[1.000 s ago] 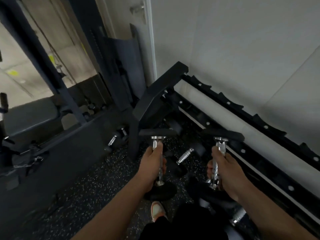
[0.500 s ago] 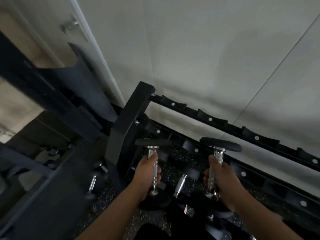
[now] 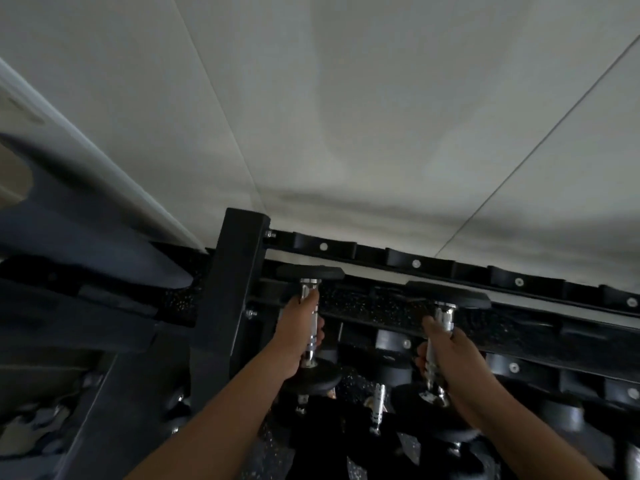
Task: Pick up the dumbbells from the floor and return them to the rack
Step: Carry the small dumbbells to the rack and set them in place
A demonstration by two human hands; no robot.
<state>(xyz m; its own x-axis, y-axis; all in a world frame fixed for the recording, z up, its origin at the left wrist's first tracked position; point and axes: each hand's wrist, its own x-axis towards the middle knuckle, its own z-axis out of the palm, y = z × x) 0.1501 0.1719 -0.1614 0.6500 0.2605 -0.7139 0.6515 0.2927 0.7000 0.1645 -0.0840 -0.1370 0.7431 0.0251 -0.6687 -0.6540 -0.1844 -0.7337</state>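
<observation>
Left hand (image 3: 298,336) and right hand (image 3: 450,355), arms outstretched, each clench a seemingly upright dumbbell (image 3: 309,327) before the rack (image 3: 239,289).

The left hand (image 3: 298,336) grips the handle of the left dumbbell (image 3: 309,323), held upright just right of the rack's end post (image 3: 235,292). The right hand (image 3: 450,355) grips the right dumbbell (image 3: 441,341), also upright, to the right of the first. Both sit in front of the rack's upper rail (image 3: 415,263), which runs along the wall (image 3: 346,116) behind. Below, what seem to be more dumbbells (image 3: 377,403) lie on the lower tier and floor.
</observation>
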